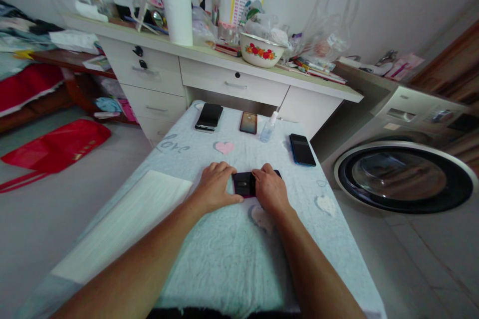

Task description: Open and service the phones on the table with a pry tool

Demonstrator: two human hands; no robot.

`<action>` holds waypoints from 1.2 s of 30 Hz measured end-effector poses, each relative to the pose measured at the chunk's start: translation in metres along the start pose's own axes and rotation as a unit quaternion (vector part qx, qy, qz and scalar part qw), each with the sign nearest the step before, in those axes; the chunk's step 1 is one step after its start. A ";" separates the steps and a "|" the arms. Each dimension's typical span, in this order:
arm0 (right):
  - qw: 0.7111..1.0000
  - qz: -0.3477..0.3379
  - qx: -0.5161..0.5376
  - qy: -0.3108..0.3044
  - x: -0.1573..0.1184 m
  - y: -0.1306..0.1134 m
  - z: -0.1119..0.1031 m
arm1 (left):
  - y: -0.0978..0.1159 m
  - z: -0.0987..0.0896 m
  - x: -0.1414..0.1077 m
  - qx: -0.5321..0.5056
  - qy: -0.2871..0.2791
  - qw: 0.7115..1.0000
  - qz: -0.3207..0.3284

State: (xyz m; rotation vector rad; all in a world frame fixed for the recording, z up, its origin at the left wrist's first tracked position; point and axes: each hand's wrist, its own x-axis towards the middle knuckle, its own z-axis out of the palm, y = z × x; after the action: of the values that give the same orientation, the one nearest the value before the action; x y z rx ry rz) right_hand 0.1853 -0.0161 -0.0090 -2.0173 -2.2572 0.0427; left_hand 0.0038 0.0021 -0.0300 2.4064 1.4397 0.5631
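A dark phone (244, 184) is laid flat on the cloth-covered table (209, 254), between both hands. Its left end is held at the edges by the left hand (218, 185), thumb and forefinger parted around it. Its right part is covered by the right hand (271, 187), fingers curled; whether anything is pinched there cannot be told. Both forearms are stretched forward, converging. Beyond, a spray bottle (268, 128) is seen.

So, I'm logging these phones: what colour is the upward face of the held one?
The held smartphone is black on top, shown in the head view.
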 end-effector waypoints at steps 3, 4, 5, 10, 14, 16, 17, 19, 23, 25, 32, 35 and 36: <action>1.000 0.004 -0.003 -0.009 0.000 0.000 -0.001 | 0.000 0.000 0.000 0.002 -0.001 1.000 -0.001; 1.000 0.004 -0.005 -0.011 -0.001 -0.001 -0.001 | 0.000 0.001 0.000 0.003 -0.002 1.000 -0.003; 1.000 0.005 -0.008 -0.012 -0.001 -0.001 -0.001 | 0.000 0.001 0.000 0.003 -0.002 1.000 -0.003; 1.000 0.001 -0.011 -0.005 -0.001 -0.003 0.000 | 0.000 0.000 0.000 0.001 -0.005 1.000 -0.004; 1.000 -0.002 -0.007 -0.010 -0.001 -0.005 -0.001 | 0.000 0.000 0.000 0.004 -0.007 1.000 -0.003; 1.000 -0.006 -0.004 -0.016 -0.002 -0.006 -0.002 | 0.000 -0.001 0.000 0.003 -0.009 1.000 -0.005; 1.000 -0.009 -0.002 -0.017 -0.002 -0.006 -0.003 | 0.000 -0.001 0.000 0.002 -0.010 1.000 -0.006; 1.000 -0.015 0.002 -0.017 -0.002 -0.007 -0.004 | 0.001 -0.001 0.000 0.001 -0.012 1.000 -0.004; 0.999 -0.021 0.007 -0.025 -0.003 -0.008 -0.005 | 0.002 -0.003 0.001 0.002 -0.015 1.000 -0.007; 0.999 -0.023 0.009 -0.023 -0.003 -0.009 -0.004 | 0.002 -0.003 0.001 0.000 -0.017 1.000 -0.010; 0.999 -0.024 0.013 -0.020 -0.003 -0.008 -0.002 | 0.001 -0.003 0.000 -0.004 -0.016 1.000 -0.003; 1.000 -0.022 0.015 -0.016 -0.003 -0.007 -0.002 | 0.000 -0.002 0.000 -0.003 -0.013 1.000 -0.002; 1.000 -0.021 0.016 -0.014 -0.003 -0.008 -0.002 | 0.000 -0.002 0.000 -0.002 -0.012 1.000 -0.002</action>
State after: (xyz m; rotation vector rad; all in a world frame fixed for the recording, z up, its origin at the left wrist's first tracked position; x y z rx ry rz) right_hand 0.1784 -0.0197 -0.0063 -1.9661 -2.2997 0.1025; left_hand 0.0028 0.0020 -0.0281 2.3989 1.4310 0.5346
